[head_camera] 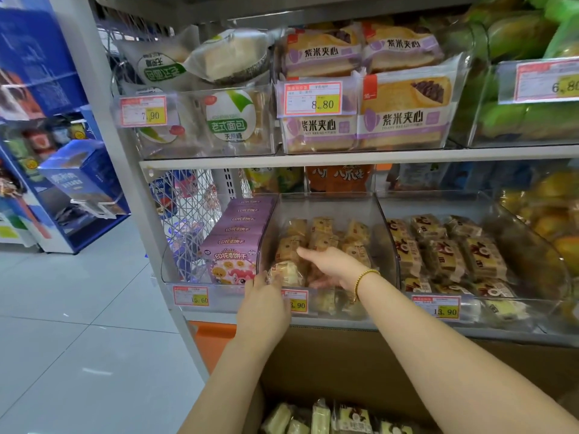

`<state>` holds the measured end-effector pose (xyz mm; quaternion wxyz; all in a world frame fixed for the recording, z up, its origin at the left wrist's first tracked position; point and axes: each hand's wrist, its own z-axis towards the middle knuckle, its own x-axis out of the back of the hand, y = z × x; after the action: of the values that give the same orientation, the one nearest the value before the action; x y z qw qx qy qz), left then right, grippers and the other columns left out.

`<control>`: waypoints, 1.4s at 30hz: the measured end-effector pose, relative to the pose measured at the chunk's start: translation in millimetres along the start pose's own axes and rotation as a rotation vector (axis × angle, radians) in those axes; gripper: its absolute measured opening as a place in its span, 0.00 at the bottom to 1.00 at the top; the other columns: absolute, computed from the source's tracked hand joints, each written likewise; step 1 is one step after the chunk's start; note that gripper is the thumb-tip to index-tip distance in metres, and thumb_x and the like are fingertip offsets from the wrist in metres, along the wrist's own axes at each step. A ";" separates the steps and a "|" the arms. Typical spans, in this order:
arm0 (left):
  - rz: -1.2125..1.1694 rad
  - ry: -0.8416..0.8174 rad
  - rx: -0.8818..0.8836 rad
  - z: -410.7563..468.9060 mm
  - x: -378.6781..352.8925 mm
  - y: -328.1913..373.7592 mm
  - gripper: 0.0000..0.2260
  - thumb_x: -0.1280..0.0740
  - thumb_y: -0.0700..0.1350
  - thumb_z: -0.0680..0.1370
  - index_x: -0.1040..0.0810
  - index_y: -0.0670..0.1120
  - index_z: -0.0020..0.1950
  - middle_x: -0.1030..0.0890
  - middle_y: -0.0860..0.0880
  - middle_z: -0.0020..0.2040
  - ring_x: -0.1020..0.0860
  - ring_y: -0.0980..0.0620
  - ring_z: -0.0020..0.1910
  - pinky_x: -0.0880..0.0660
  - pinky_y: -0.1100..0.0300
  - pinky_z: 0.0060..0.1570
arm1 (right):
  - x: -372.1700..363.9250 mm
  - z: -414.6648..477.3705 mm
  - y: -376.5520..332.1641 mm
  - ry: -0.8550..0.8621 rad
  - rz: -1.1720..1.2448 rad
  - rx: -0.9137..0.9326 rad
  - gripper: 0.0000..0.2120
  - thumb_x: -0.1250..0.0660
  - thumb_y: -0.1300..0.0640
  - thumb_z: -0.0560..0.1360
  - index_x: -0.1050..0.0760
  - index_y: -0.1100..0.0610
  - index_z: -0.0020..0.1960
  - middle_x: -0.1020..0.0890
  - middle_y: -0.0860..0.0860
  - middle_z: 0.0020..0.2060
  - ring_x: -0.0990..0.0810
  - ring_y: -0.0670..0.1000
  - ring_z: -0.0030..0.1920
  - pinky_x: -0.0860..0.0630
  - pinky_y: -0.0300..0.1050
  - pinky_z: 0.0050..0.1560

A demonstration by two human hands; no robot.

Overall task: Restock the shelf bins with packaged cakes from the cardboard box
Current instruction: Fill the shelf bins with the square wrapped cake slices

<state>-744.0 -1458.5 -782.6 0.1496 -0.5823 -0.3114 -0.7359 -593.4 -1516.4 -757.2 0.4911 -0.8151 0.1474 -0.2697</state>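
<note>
A clear plastic shelf bin (pixel 326 205) on the lower shelf holds several small wrapped cakes (pixel 322 230). My left hand (pixel 263 305) is at the bin's front edge and grips a pale wrapped cake (pixel 286 274) just over the rim. My right hand (pixel 332 266) reaches inside the bin, fingers extended flat over the cakes, with a gold bracelet on the wrist. The open cardboard box (pixel 360 364) stands below the shelf, with more wrapped cakes (pixel 326 418) lying in it at the bottom of the view.
A neighbouring bin (pixel 445 202) to the right holds darker-labelled cakes. Purple biscuit boxes (pixel 238 242) fill the bin to the left. Bread packs (pixel 376 120) sit on the upper shelf. Price tags (pixel 294 303) line the shelf front. Tiled floor (pixel 78 324) lies left.
</note>
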 end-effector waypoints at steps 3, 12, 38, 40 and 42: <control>0.007 -0.016 -0.003 -0.9 5.5 2.5 0.23 0.42 0.49 0.82 0.39 0.48 0.76 0.37 0.44 0.75 0.40 0.45 0.73 0.39 0.54 0.71 | -5.3 9.9 0.0 -0.057 0.028 -0.093 0.27 0.33 0.47 0.76 0.31 0.60 0.70 0.26 0.58 0.66 0.21 0.53 0.51 0.22 0.44 0.48; 0.055 -0.014 -0.021 -1.7 16.1 5.8 0.22 0.41 0.51 0.81 0.36 0.47 0.75 0.36 0.44 0.74 0.39 0.45 0.72 0.40 0.54 0.71 | -18.6 26.8 1.2 0.026 0.030 -0.101 0.32 0.29 0.47 0.74 0.34 0.60 0.72 0.31 0.57 0.70 0.32 0.58 0.69 0.34 0.51 0.67; 0.068 -0.040 -0.054 1.5 1.5 3.2 0.22 0.44 0.54 0.82 0.35 0.49 0.74 0.31 0.49 0.72 0.36 0.46 0.67 0.39 0.54 0.66 | -19.0 23.7 5.1 0.094 0.037 -0.056 0.33 0.24 0.59 0.70 0.34 0.63 0.70 0.23 0.58 0.62 0.24 0.56 0.62 0.25 0.50 0.61; 0.056 -0.069 -0.046 5.4 3.3 0.5 0.21 0.43 0.55 0.81 0.32 0.50 0.73 0.29 0.49 0.70 0.35 0.46 0.67 0.37 0.54 0.65 | -20.7 26.7 4.5 0.111 0.057 -0.035 0.37 0.23 0.59 0.69 0.37 0.62 0.72 0.24 0.58 0.64 0.25 0.57 0.63 0.27 0.54 0.64; 0.045 -0.091 -0.017 8.0 3.9 -1.2 0.21 0.42 0.55 0.81 0.31 0.50 0.72 0.27 0.48 0.68 0.35 0.45 0.67 0.35 0.53 0.64 | -23.3 26.2 4.0 0.109 -0.026 -0.007 0.39 0.24 0.60 0.68 0.39 0.59 0.74 0.26 0.57 0.66 0.25 0.58 0.64 0.27 0.55 0.65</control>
<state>-739.6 -1452.0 -778.2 0.1470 -0.6232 -0.2985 -0.7077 -596.9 -1487.6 -777.3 0.4761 -0.8027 0.1643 -0.3195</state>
